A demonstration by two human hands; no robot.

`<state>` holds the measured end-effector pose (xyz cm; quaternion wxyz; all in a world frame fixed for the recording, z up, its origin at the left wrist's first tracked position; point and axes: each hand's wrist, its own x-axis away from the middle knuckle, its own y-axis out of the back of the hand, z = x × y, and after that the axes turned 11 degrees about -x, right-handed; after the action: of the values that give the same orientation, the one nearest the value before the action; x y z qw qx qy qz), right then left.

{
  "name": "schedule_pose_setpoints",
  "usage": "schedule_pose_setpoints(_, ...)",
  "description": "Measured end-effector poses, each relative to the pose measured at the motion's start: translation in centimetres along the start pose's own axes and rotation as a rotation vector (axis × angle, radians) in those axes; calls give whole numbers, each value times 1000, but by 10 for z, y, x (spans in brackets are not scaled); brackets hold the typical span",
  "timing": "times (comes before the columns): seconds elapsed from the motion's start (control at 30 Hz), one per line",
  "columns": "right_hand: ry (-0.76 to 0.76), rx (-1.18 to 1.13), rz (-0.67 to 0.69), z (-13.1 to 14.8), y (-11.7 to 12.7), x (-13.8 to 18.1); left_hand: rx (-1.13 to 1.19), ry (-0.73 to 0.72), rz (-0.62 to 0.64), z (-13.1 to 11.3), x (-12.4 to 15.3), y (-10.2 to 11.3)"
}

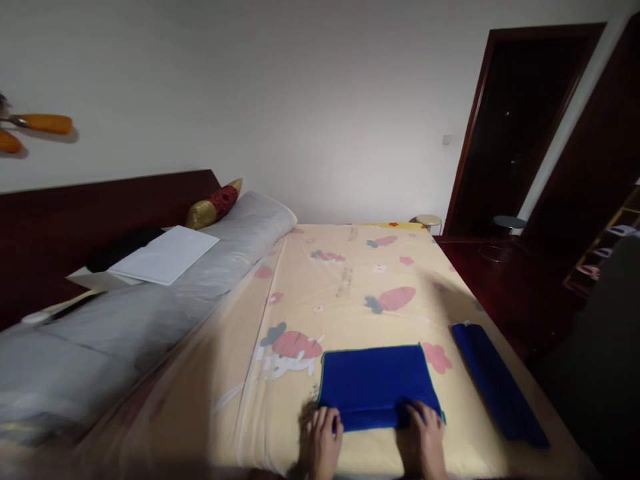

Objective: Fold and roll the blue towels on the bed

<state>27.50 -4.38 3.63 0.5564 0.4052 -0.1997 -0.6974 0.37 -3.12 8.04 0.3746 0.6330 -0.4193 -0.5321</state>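
Blue cloth (377, 377), lying flat on the patterned sheet (345, 327) of a bed, with a folded strip running along its near edge. The left hand (326, 437) is at the cloth's near left corner and the right hand (425, 433) near its right corner; the grip of each is closed on the near edge, fingers bent over the fabric. To the right of the cloth, well apart from it, lies a long, narrow blue bundle (500, 387). To the left of the cloth stretches grey bedding (150, 320), on which rests a flat white board (167, 255); farther left and beyond the cloth are a red-and-gold pillow (215, 205) and a dark headboard (100, 207). Beyond the cloth, past the far end of the bed, stands a pale stool (429, 220); beyond and to the right are a dark stool (509, 222) and a dark door (530, 127).
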Motion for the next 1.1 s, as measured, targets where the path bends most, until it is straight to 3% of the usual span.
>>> schedule_pose_setpoints(0.1,206,-90,207,41,-17,-1,134,-194,53,-46,6,-6)
schedule_pose_setpoints(0.17,234,-77,236,48,-19,0,165,-239,79,-52,10,-13)
schedule_pose_setpoints(0.23,175,-28,188,33,-11,1,131,-181,72,-34,14,-19)
schedule_pose_setpoints(0.4,-81,108,15,-45,25,8,-32,42,-21,48,11,-20)
schedule_pose_setpoints(0.47,-143,152,-33,-59,30,10,-71,92,-40,57,9,-17)
schedule_pose_setpoints(0.57,-101,135,-26,-38,17,8,-16,-3,-45,30,8,-16)
schedule_pose_setpoints(0.7,173,-12,211,24,-14,1,149,-343,59,-36,11,-26)
schedule_pose_setpoints(0.77,231,-38,276,38,-22,-2,147,-415,137,-49,14,-32)
schedule_pose_setpoints(0.83,158,-4,234,31,-21,-3,75,-345,168,-39,16,-36)
schedule_pose_setpoints(0.9,21,62,133,8,-11,-3,-23,-218,139,-13,17,-38)
schedule_pose_setpoints(1.0,-101,143,7,-37,13,2,-168,-39,-12,31,17,-33)
schedule_pose_setpoints(1.1,-148,165,-83,-69,31,11,-259,128,-187,54,19,-26)
